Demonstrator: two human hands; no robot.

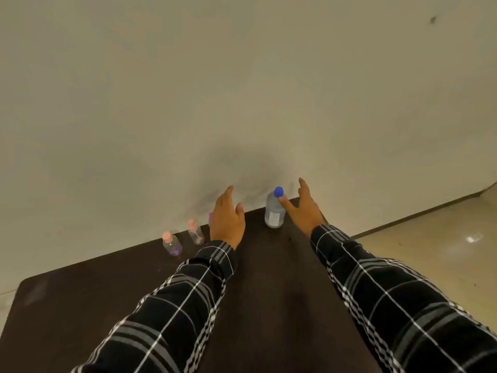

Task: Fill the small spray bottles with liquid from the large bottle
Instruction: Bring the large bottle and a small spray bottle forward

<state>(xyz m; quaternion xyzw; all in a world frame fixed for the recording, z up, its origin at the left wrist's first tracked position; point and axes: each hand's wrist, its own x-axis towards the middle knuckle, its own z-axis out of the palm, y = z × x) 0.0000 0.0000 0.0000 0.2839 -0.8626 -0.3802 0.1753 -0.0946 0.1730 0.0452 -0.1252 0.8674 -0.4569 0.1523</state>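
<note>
Across the dark table (pixel 269 305), two plaid sleeves (pixel 172 305) are stretched toward the wall. Left hand (pixel 227 219) is held flat, fingers straight, nothing gripped. Right hand (pixel 304 208) is spread wide beside the large bottle (pixel 274 212); thumb contact cannot be told. Bottle is stood upright, blue-capped, at the far edge. Small spray bottles (pixel 172 244) are lined up to its left.

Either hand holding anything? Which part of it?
Nothing held. The right hand is open beside the large bottle, thumb by its neck, not closed round it; left hand is open too.
</note>
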